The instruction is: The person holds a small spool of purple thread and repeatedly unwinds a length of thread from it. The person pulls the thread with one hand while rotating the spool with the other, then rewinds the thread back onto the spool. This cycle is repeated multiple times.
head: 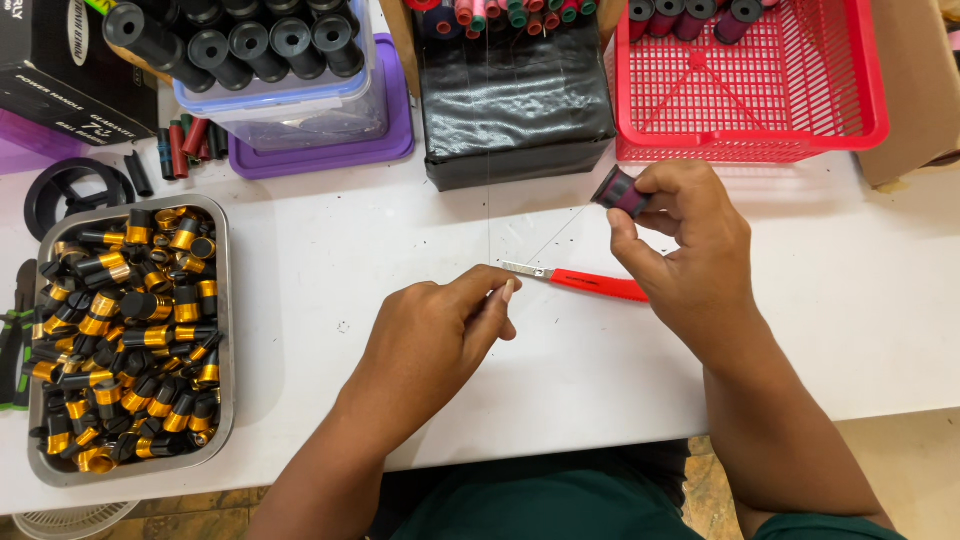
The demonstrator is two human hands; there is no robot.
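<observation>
A small dark spool point(621, 191) with a reddish band was held in the right hand point(680, 240), raised just above the white table point(330, 270). It was pinched between the thumb and the curled fingertips point(648, 182), with the remaining fingers folded close behind it. The spool was placed just in front of the red mesh basket point(800, 110), near a black wrapped box point(515, 110).

The left hand point(440, 335) was closed into a loose fist low over the table, its thumb and forefinger pressed together at the tip point(503, 291). A thin thread point(550, 240) could be made out running from that pinch up towards the spool; whether it was truly gripped there could not be told for certain.

A red-handled cutter point(585, 283) with a short metal blade was laid flat on the table between the two hands, its blade end just beside the left fingertips and its handle partly covered by the right hand.

At the left edge, a metal tray point(222, 300) filled with black and gold cylinders was seen. Behind it, black rollers point(260, 40) were stacked in a clear tub set on a purple lid point(330, 155).
</observation>
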